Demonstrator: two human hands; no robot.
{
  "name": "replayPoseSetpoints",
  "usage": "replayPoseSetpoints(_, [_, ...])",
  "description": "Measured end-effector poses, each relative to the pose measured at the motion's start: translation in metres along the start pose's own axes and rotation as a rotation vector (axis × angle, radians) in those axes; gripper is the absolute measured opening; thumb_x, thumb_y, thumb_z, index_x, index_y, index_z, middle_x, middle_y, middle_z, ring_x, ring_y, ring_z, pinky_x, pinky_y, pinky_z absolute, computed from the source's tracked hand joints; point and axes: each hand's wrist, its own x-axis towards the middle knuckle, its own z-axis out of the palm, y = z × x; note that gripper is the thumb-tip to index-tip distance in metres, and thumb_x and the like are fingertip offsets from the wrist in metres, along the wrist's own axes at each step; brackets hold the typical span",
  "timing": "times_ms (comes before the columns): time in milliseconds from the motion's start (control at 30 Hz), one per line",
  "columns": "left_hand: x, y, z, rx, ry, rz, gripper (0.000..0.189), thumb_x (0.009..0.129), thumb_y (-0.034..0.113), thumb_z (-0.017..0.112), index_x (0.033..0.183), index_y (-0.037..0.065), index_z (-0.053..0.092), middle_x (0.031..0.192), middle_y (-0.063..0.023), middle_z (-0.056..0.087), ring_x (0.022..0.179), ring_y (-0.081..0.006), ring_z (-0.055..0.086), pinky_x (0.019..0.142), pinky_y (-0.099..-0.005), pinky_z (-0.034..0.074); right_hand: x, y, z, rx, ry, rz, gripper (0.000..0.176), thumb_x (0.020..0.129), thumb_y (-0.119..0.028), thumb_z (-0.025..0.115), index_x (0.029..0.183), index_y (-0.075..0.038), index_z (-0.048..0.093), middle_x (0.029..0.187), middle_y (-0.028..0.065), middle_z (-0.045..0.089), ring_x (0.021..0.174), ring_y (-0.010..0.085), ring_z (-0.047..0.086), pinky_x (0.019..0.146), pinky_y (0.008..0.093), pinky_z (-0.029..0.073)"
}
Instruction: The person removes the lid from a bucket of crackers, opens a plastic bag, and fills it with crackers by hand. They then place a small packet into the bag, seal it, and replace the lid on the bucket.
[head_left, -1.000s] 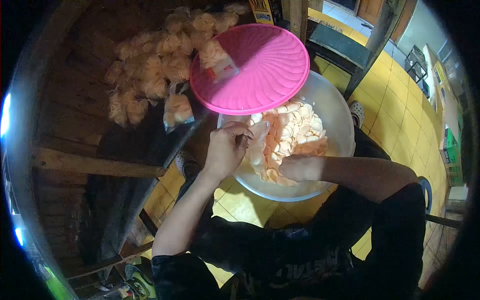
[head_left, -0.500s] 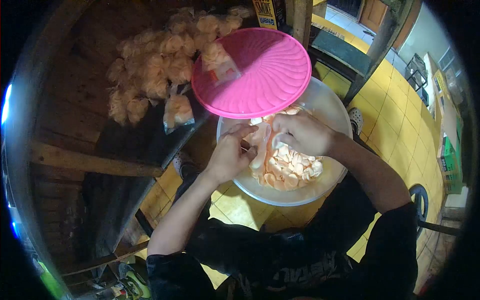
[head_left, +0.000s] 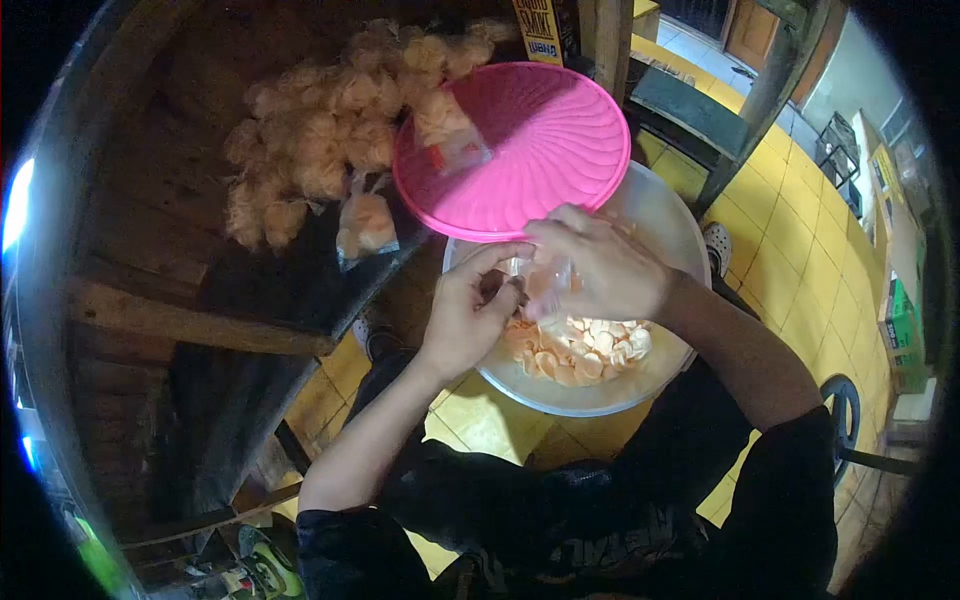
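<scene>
our left hand (head_left: 468,312) and our right hand (head_left: 603,268) meet over the big pale bowl (head_left: 668,218), and between them we hold a small clear bag (head_left: 541,284). the left fingers (head_left: 497,262) are pinched narrow on the near edge of the bag, thumb and forefinger close together; the right fingers (head_left: 560,232) are curled round its far side from above, so both hands are closed on it. the bag hangs just above the crackers (head_left: 583,350), pale orange and white chips that lie heaped in the lower part of the bowl; we cannot tell how much is inside the bag, since the right hand covers most of it. the bowl sits in front of our knees over the yellow tiled floor (head_left: 800,235), and its far rim goes under a pink ribbed lid (head_left: 545,140), which lies tilted, partly over the bowl and partly over the edge of the dark wooden surface (head_left: 160,190) to our left. on the lid lies one filled packet (head_left: 448,128). beyond it, on the surface, a pile of filled packets (head_left: 320,140) spreads out, and a single packet (head_left: 366,225) lies apart at the near edge of the pile, just beside the lid's rim. a dark cloth (head_left: 290,285) hangs over the edge of the surface below that packet. a light sandal (head_left: 718,240) shows on the floor just past the right side of the bowl, and a wooden post (head_left: 610,35) stands behind the lid.
</scene>
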Motion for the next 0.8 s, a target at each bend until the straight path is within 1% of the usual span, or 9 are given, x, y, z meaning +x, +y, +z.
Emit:
replayPoseSetpoints(33, [0.0, 0.0, 0.0, -0.043, -0.015, 0.04, 0.035, 0.093, -0.004, 0.055, 0.128, -0.001, 0.054, 0.094, -0.0079, 0.065, 0.082, -0.0107, 0.062, 0.073, -0.026, 0.051, 0.0, 0.001, 0.002, 0.103, 0.001, -0.135, 0.057, 0.081, -0.027, 0.073, 0.123, 0.0, 0.047, 0.111, 0.0243, 0.058, 0.098, 0.0407, 0.062, 0.079, 0.047, 0.051])
replayPoseSetpoints(167, [0.001, 0.003, 0.005, -0.078, 0.012, 0.119, 0.032, 0.094, -0.003, 0.055, 0.126, -0.001, 0.054, 0.097, -0.0067, 0.065, 0.087, -0.0115, 0.062, 0.075, -0.0258, 0.051, 0.003, 0.002, 0.013, 0.237, 0.054, -0.112, 0.048, 0.084, -0.022, 0.07, 0.124, -0.002, 0.052, 0.108, 0.0236, 0.06, 0.095, 0.0384, 0.064, 0.081, 0.0422, 0.051])
replayPoseSetpoints(233, [0.004, 0.003, 0.004, -0.114, 0.179, 0.178, 0.03, 0.091, -0.001, 0.061, 0.121, 0.0, 0.058, 0.104, -0.0058, 0.065, 0.089, -0.0103, 0.065, 0.075, -0.0236, 0.053, 0.004, 0.002, 0.001, 0.231, -0.083, 0.027, 0.043, 0.086, -0.015, 0.07, 0.123, 0.0, 0.054, 0.104, 0.0145, 0.063, 0.098, 0.0255, 0.064, 0.087, 0.036, 0.049])
replayPoseSetpoints(267, [0.004, 0.002, 0.002, -0.082, 0.182, 0.18, 0.04, 0.09, 0.005, 0.067, 0.127, 0.0, 0.054, 0.115, -0.0093, 0.062, 0.1, -0.0151, 0.064, 0.084, -0.0286, 0.052, 0.005, 0.003, 0.0, 0.23, -0.085, 0.023, 0.043, 0.086, -0.015, 0.07, 0.123, 0.0, 0.054, 0.104, 0.0145, 0.063, 0.098, 0.0255, 0.064, 0.087, 0.036, 0.049])
replayPoseSetpoints(400, [0.006, 0.005, 0.001, 0.182, 0.056, 0.322, 0.065, 0.086, 0.024, 0.075, 0.138, 0.003, 0.043, 0.123, -0.0125, 0.058, 0.117, -0.0232, 0.054, 0.103, -0.0378, 0.04, 0.01, -0.005, -0.001, 0.757, -0.033, 0.121, 0.016, 0.092, -0.004, 0.058, 0.106, 0.003, 0.062, 0.097, 0.0155, 0.067, 0.092, 0.0217, 0.066, 0.082, 0.033, 0.05])
replayPoseSetpoints(433, [0.005, 0.001, 0.004, 0.183, 0.063, 0.32, 0.065, 0.086, 0.024, 0.075, 0.138, 0.003, 0.043, 0.123, -0.0125, 0.058, 0.117, -0.0232, 0.054, 0.103, -0.0378, 0.04, 0.011, -0.008, 0.0, 1.005, -0.03, 0.14, 0.015, 0.094, -0.003, 0.055, 0.105, 0.003, 0.062, 0.096, 0.0124, 0.067, 0.092, 0.0168, 0.065, 0.08, 0.0319, 0.05])
replayPoseSetpoints(567, [0.0, -0.001, 0.013, -0.128, -0.175, 0.233, 0.044, 0.094, 0.021, 0.064, 0.132, 0.004, 0.049, 0.114, -0.0084, 0.061, 0.109, -0.0159, 0.056, 0.097, -0.0325, 0.043, 0.011, -0.008, -0.001, 0.95, 0.046, 0.082, 0.015, 0.097, -0.003, 0.052, 0.105, 0.004, 0.063, 0.095, 0.0072, 0.067, 0.09, 0.0104, 0.061, 0.079, 0.0294, 0.05])
replayPoseSetpoints(633, [0.001, 0.009, 0.013, -0.103, -0.245, -0.061, 0.031, 0.099, 0.021, 0.057, 0.123, 0.003, 0.056, 0.103, -0.0044, 0.063, 0.099, -0.0108, 0.057, 0.089, -0.0301, 0.046, 0.012, 0.001, -0.001, 0.716, 0.157, 0.078, 0.016, 0.097, -0.006, 0.054, 0.109, 0.002, 0.062, 0.089, 0.0043, 0.065, 0.085, 0.0107, 0.061, 0.077, 0.0276, 0.05])
replayPoseSetpoints(800, [0.007, 0.007, 0.002, -0.044, -0.186, 0.023, 0.024, 0.099, 0.016, 0.053, 0.116, 0.003, 0.061, 0.095, -0.0022, 0.062, 0.09, -0.0087, 0.056, 0.081, -0.0282, 0.046, 0.012, 0.015, -0.032, 0.692, 0.307, 0.298, 0.025, 0.097, -0.018, 0.058, 0.109, 0.004, 0.061, 0.076, -0.0003, 0.058, 0.071, 0.0087, 0.055, 0.067, 0.0254, 0.049])
